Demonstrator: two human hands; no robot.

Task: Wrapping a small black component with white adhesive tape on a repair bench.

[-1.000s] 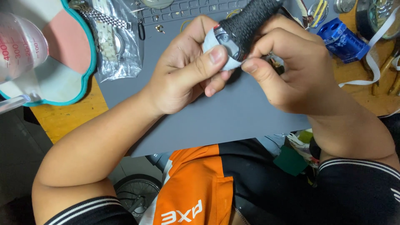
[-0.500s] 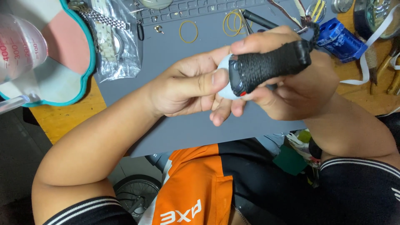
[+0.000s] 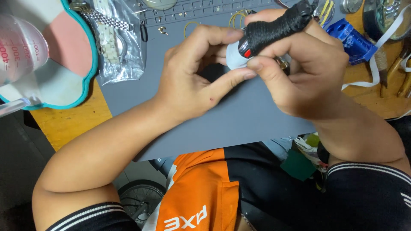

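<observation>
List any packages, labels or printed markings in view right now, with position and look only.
Clear plastic bag: upper left on the grey mat, crumpled, holding a metal watch band.
Measuring cup: far left, clear, with red graduation marks.
Blue box: upper right, small, glossy, beside the right hand.
No screens or signs visible.

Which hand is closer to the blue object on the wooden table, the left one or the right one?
The right hand is nearer: the blue object lies just beyond its knuckles, on its outer side. The left hand is farther away, across the black textured tool.
</observation>
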